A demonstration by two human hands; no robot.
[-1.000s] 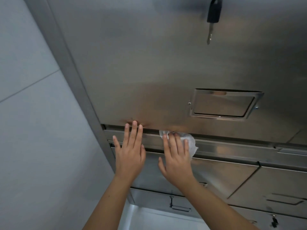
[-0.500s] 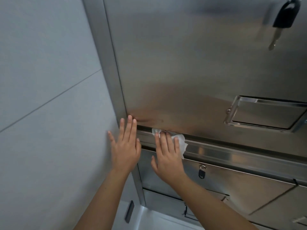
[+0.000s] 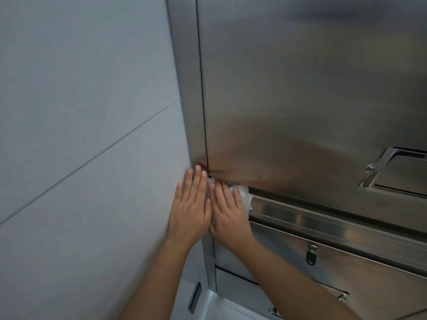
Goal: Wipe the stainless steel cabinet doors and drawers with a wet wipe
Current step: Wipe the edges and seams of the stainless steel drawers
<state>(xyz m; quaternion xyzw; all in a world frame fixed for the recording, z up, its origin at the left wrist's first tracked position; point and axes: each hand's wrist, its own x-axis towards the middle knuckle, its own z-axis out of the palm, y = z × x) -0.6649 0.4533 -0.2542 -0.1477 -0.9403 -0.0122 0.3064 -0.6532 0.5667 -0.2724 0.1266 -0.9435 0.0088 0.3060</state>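
Wet wipe (image 3: 243, 192): crumpled, white, thin. It sits at the far-left end of the gap between the tall door's lower edge and the rail beneath, pinned under the right hand

Left to right:
- Wall (image 3: 80, 135): pale grey panels, matte, with one fine joint line running on a slant
- Left hand (image 3: 190, 209): laid flat over the join of wall and cabinet frame (image 3: 187, 88), fingers straight and together. Grip empty and relaxed. Judged to be a brace for the reach
- Frame: narrow brushed-steel upright, with a dark seam between it and the door
- Right hand (image 3: 227, 215): touching the left hand. Fingers are straight and press the wipe onto the steel, so the grip is flat, not curled round it. Judged: a flat press pushes the wipe into the corner
- Door (image 3: 300, 100): large satin sheet, smudged warm reflection low down
- Rail (image 3: 323, 218): brighter, stepped, long
- Recessed handle (image 3: 397, 172): rectangular, bevelled
- Drawer (image 3: 358, 262) below the rail: flat front, small lock (image 3: 310, 255) with a dark tab hanging
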